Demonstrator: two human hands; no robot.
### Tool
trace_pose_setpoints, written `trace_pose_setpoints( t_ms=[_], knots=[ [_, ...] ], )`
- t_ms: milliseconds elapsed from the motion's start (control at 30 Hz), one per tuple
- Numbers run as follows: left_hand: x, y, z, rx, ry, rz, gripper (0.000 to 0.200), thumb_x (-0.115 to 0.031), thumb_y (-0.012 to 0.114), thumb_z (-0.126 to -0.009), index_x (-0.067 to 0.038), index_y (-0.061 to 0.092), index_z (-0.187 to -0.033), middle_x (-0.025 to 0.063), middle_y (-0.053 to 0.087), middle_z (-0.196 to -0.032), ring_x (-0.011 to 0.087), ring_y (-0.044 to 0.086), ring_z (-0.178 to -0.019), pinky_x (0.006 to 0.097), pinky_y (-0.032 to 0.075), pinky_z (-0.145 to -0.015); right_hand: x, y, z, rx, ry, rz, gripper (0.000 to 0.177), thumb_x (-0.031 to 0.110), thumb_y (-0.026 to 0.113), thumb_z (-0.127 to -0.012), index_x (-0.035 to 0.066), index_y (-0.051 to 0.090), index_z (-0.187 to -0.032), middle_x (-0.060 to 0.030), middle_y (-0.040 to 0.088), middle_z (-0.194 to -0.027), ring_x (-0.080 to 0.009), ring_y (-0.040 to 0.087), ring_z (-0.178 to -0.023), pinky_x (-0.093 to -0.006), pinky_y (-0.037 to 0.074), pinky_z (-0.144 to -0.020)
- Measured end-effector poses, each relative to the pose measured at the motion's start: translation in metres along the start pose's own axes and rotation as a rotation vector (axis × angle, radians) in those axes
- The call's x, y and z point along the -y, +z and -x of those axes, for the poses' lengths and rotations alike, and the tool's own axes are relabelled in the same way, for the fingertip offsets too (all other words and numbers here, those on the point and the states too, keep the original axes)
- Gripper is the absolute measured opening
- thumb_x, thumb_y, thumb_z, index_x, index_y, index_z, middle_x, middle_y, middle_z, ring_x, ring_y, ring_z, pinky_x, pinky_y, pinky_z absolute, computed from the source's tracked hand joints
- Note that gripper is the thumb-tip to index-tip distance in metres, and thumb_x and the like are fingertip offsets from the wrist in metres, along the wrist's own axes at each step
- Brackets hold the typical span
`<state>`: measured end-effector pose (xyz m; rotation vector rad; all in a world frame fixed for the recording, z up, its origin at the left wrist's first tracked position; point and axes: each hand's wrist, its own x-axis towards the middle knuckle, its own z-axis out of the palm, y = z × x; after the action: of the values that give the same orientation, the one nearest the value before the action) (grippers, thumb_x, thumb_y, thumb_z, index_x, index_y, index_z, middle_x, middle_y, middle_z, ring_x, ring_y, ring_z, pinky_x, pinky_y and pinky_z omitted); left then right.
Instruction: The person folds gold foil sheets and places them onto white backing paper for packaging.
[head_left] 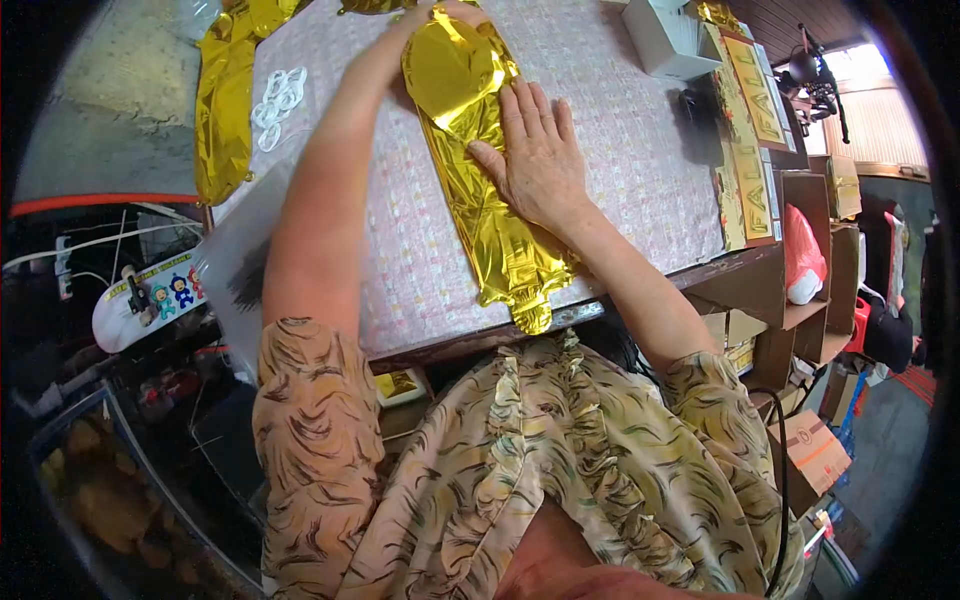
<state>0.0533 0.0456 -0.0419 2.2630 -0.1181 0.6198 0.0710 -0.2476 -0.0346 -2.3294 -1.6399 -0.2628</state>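
A flat gold foil balloon point(490, 225) lies lengthwise on the patterned tablecloth, its narrow tabbed end near the table's front edge. My right hand point(540, 150) rests flat on its right side, fingers stretched out and the thumb spread across the foil. At the far, folded end of the balloon is my left hand point(440, 12). The foil and the top edge of the view hide most of its fingers, so its grip cannot be made out.
More gold foil balloons point(222, 130) lie at the table's left edge. White looped ties point(278, 105) sit left of my left arm. A white box point(672, 35), a dark object point(698, 112) and packages lettered FALL point(752, 150) line the right side. Cardboard boxes point(802, 250) stand beyond.
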Motion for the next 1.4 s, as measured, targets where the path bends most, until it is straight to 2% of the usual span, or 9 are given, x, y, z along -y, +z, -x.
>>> trace_pose_setpoints(
  t_ms=[100, 200, 300, 367, 433, 800, 967, 1067, 1400],
  knots=[
    [-0.068, -0.042, -0.016, 0.072, -0.626, 0.507, 0.019, -0.020, 0.065, -0.099, -0.005, 0.074, -0.103, 0.0046, 0.073, -0.102, 0.0151, 0.065, -0.094, 0.0316, 0.051, -0.084, 0.001, 0.000, 0.000, -0.010, 0.003, 0.008, 0.081, 0.059, 0.044, -0.104, -0.005, 0.037, -0.153, -0.0222, 0.040, -0.159, -0.0358, 0.033, -0.151, -0.0558, 0.023, -0.123],
    [-0.080, -0.051, -0.034, -0.228, -0.576, 0.030, 0.022, -0.015, 0.061, -0.101, -0.002, 0.075, -0.110, 0.0062, 0.077, -0.094, 0.0135, 0.068, -0.084, 0.0305, 0.055, -0.076, 0.000, 0.002, 0.001, -0.018, 0.007, 0.010, 0.081, 0.059, 0.045, -0.104, -0.006, 0.038, -0.153, -0.0223, 0.041, -0.159, -0.0359, 0.034, -0.151, -0.0557, 0.024, -0.123],
    [-0.120, -0.026, -0.035, -0.064, -0.309, -0.313, 0.025, -0.026, 0.070, -0.092, -0.004, 0.077, -0.102, 0.0124, 0.076, -0.087, 0.0205, 0.070, -0.075, 0.0346, 0.055, -0.071, 0.001, 0.001, 0.001, -0.028, 0.008, 0.002, 0.081, 0.059, 0.045, -0.104, -0.006, 0.040, -0.152, -0.0223, 0.041, -0.159, -0.0361, 0.034, -0.151, -0.0558, 0.024, -0.122],
    [-0.079, 0.001, -0.026, -0.056, -0.197, -0.264, 0.028, -0.030, 0.075, -0.086, -0.003, 0.076, -0.094, 0.0146, 0.073, -0.082, 0.0246, 0.069, -0.072, 0.0362, 0.054, -0.070, 0.002, -0.001, 0.001, -0.008, 0.012, 0.014, 0.082, 0.060, 0.043, -0.104, -0.006, 0.040, -0.153, -0.0220, 0.040, -0.160, -0.0342, 0.033, -0.152, -0.0550, 0.022, -0.123],
    [-0.064, 0.016, -0.020, 0.199, -0.380, -0.315, 0.034, -0.038, 0.073, -0.093, -0.005, 0.075, -0.102, 0.0089, 0.075, -0.093, 0.0225, 0.070, -0.084, 0.0341, 0.054, -0.081, 0.002, -0.001, -0.001, 0.007, 0.016, 0.031, 0.084, 0.061, 0.041, -0.104, -0.007, 0.039, -0.153, -0.0217, 0.038, -0.162, -0.0324, 0.032, -0.152, -0.0542, 0.020, -0.124],
    [-0.074, 0.036, -0.007, 0.048, -0.300, -0.270, 0.037, -0.042, 0.079, -0.086, -0.006, 0.073, -0.088, 0.0091, 0.069, -0.087, 0.0240, 0.066, -0.078, 0.0362, 0.052, -0.073, 0.001, 0.001, 0.001, 0.002, -0.003, 0.047, 0.075, 0.060, 0.039, -0.105, 0.007, 0.038, -0.158, -0.0224, 0.036, -0.162, -0.0364, 0.031, -0.152, -0.0585, 0.020, -0.122],
    [-0.062, 0.042, 0.003, -0.043, -0.248, -0.130, 0.028, -0.027, 0.081, -0.081, -0.002, 0.072, -0.086, 0.0153, 0.070, -0.080, 0.0282, 0.068, -0.074, 0.0379, 0.053, -0.069, 0.002, 0.000, 0.000, 0.038, -0.021, 0.090, 0.074, 0.059, 0.038, -0.106, 0.008, 0.036, -0.160, -0.0197, 0.035, -0.164, -0.0357, 0.028, -0.154, -0.0585, 0.019, -0.123],
    [-0.052, 0.046, 0.005, -0.102, -0.116, -0.159, 0.030, -0.028, 0.082, -0.081, -0.002, 0.070, -0.085, 0.0150, 0.068, -0.080, 0.0279, 0.066, -0.075, 0.0382, 0.052, -0.070, 0.001, -0.001, 0.002, 0.031, -0.108, 0.086, 0.075, 0.058, 0.041, -0.105, 0.008, 0.034, -0.160, -0.0102, 0.034, -0.167, -0.0331, 0.030, -0.154, -0.0593, 0.018, -0.124],
    [-0.060, 0.046, 0.007, -0.111, -0.106, -0.099, 0.028, -0.027, 0.082, -0.081, -0.002, 0.068, -0.083, 0.0138, 0.064, -0.081, 0.0288, 0.064, -0.076, 0.0384, 0.051, -0.071, -0.007, -0.017, 0.006, 0.198, -0.594, -0.158, 0.067, 0.052, 0.043, -0.105, 0.019, 0.032, -0.163, -0.0099, 0.033, -0.167, -0.0317, 0.028, -0.154, -0.0486, 0.017, -0.128]
  ],
)
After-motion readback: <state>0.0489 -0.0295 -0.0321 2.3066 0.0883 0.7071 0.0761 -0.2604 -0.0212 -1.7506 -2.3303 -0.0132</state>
